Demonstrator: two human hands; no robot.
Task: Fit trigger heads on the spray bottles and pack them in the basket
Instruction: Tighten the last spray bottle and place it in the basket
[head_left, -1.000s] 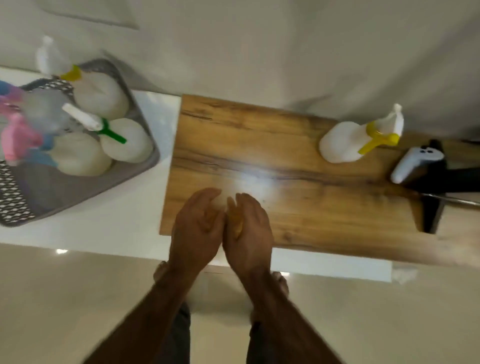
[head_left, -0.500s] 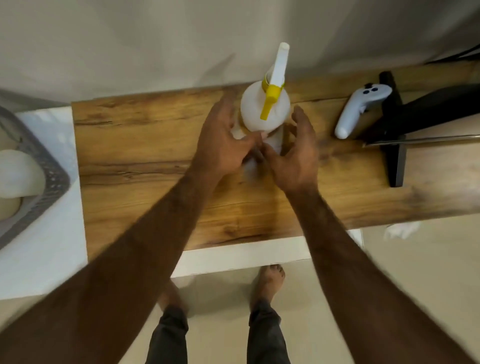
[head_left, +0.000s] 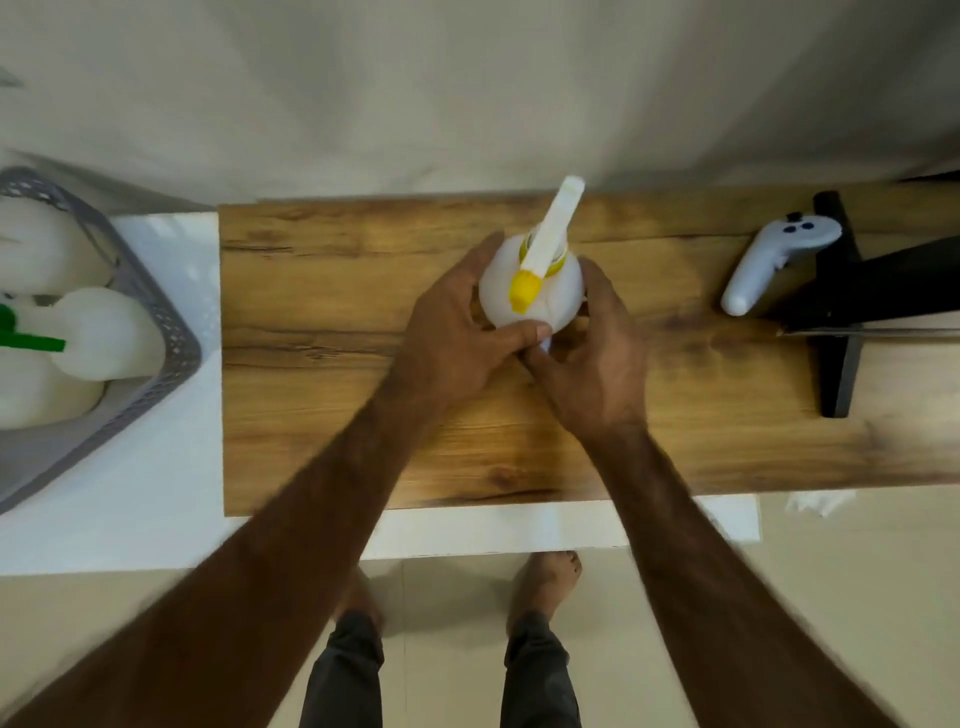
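Gripping spray bottle (head_left: 558, 291) upright now, both hands: left (head_left: 457, 332), right (head_left: 592, 364); earlier loosely cupped.

White spray bottle (head_left: 558, 293) with yellow-tipped trigger head (head_left: 543, 249), brown wood-grain board (head_left: 322, 364), grey perforated basket (head_left: 171, 358).

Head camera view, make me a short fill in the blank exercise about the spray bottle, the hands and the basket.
1. Both hands grip a white spray bottle whose trigger head has a ____ nozzle tip.
2. The bottle stands on the ____ board.
3. The grey basket sits at the ____ edge of the view.
4. The left hand and right hand hold ____ bottle.

Missing words: yellow; wooden; left; the same
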